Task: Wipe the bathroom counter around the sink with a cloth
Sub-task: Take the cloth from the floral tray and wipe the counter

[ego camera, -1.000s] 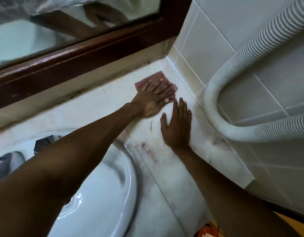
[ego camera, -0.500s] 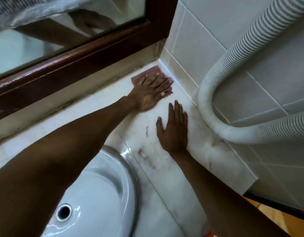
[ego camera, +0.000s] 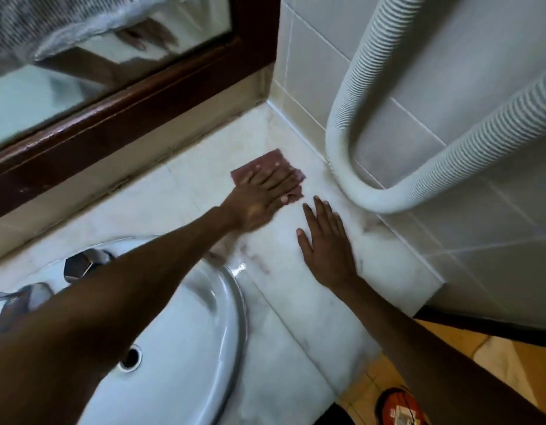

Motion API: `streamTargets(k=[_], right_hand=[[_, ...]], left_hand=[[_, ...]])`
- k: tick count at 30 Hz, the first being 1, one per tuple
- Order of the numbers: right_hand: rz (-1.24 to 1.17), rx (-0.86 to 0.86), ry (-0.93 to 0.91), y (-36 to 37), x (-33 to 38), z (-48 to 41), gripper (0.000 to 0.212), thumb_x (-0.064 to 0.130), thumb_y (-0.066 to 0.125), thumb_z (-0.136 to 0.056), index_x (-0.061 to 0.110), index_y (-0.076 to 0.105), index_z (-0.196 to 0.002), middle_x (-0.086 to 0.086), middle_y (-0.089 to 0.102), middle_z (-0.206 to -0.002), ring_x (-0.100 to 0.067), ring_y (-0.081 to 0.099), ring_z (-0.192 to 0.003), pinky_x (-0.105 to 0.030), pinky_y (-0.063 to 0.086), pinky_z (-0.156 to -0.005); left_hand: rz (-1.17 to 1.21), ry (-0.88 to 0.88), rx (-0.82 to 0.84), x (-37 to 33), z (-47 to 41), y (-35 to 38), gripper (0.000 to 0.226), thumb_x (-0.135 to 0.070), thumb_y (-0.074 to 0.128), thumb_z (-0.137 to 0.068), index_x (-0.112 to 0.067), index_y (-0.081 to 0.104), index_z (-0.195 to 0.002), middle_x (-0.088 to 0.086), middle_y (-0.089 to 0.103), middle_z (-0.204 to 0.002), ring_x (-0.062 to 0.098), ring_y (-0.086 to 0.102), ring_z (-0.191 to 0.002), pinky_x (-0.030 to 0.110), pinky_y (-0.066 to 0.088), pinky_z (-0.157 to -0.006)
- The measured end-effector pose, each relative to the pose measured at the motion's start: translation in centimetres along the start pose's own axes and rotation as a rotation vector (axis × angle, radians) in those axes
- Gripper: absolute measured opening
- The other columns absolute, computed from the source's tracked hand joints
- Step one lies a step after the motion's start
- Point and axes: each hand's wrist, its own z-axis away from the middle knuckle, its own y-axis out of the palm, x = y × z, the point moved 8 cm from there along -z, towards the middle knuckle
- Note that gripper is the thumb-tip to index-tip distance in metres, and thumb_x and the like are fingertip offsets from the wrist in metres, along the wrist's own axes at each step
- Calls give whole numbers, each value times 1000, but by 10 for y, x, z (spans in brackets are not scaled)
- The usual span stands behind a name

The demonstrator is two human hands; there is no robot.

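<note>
A small pink cloth (ego camera: 267, 162) lies flat on the white marble counter (ego camera: 296, 296) to the right of the sink, a short way out from the back corner. My left hand (ego camera: 262, 199) presses down on it with fingers spread, covering its near half. My right hand (ego camera: 325, 245) rests palm-down on the bare counter just to the right of the cloth, fingers together, holding nothing. The white oval sink (ego camera: 185, 342) sits at lower left under my left forearm, its drain (ego camera: 130, 358) visible.
A chrome tap and handle (ego camera: 81, 265) stand at the sink's back left. A thick white ribbed hose (ego camera: 373, 191) loops down the tiled wall, almost reaching the counter. A dark wooden mirror frame (ego camera: 127, 118) runs along the back. A red object (ego camera: 400, 407) sits on the floor.
My left hand has slid the cloth out of the back corner toward me and slightly left. My right hand stays flat on the counter. The view has shifted, showing more sink and tap.
</note>
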Motion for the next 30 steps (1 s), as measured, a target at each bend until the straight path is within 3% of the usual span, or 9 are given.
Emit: streamTargets(k=[2,4,7,13,17,19,21,24,30], right_hand=[[-16,-15,-4,-5,-3,11,53,31,48,-101,10,40,-150,-13,29,-161,-28,26,-150,-47,28,-120],[-12,-10,3,-7,-6,21,53,30,49,-101,9,41,-149,-15,31,-160,-30,28,-149,-47,29,-119],[4,10,15,-10,-14,38,53,33,45,-102,11,39,-150,-13,29,-161,-27,26,-150,-44,27,-121],[20,53,31,-17,-27,61,55,37,39,-103,14,34,-153,-9,24,-164,-24,22,-151,-42,24,-122],[18,69,3,-23,-34,70,55,36,40,-103,13,35,-152,-11,25,-163,-25,24,-151,-43,25,-121],[34,74,-17,-24,-37,70,55,37,40,-102,12,36,-151,-11,27,-163,-26,26,-150,-43,26,-121],[25,84,-24,-22,-39,71,55,38,39,-102,13,36,-151,-10,26,-163,-25,25,-150,-43,25,-121],[-22,79,-26,-21,-39,73,55,37,38,-103,14,34,-153,-8,24,-164,-23,21,-152,-42,22,-122],[-22,42,-49,-26,-38,78,55,38,34,-104,12,35,-152,-13,27,-162,-24,23,-151,-42,21,-122]], left_hand=[[14,-93,4,36,7,-7,55,-48,7,-106,-38,2,-160,-11,0,-169,19,-3,-157,47,-1,-123],[77,-325,-15,68,5,-16,57,-48,6,-104,-37,0,-160,-10,-1,-169,21,-6,-157,50,-4,-123],[114,-529,-48,51,-6,-13,60,-49,3,-103,-33,-2,-160,-7,-9,-169,25,-13,-155,56,-8,-122],[82,-230,-40,-78,18,11,57,-45,17,-108,-30,6,-161,-5,2,-170,23,-4,-157,53,3,-124],[-58,-42,-1,-70,57,22,54,-45,19,-108,-35,8,-160,-10,5,-169,18,0,-156,42,7,-123],[-84,-114,16,-35,60,17,56,-47,11,-105,-35,8,-160,-9,5,-169,21,0,-156,49,11,-123],[-13,-356,2,-10,61,11,59,-49,5,-103,-36,6,-160,-8,1,-169,26,-2,-156,57,11,-122],[124,-669,-112,-34,64,11,58,-45,15,-106,-29,6,-161,-1,1,-170,30,-3,-156,56,3,-122],[153,-620,-171,-139,81,35,55,-44,20,-107,-34,11,-160,-7,5,-169,20,-3,-157,48,4,-123]])
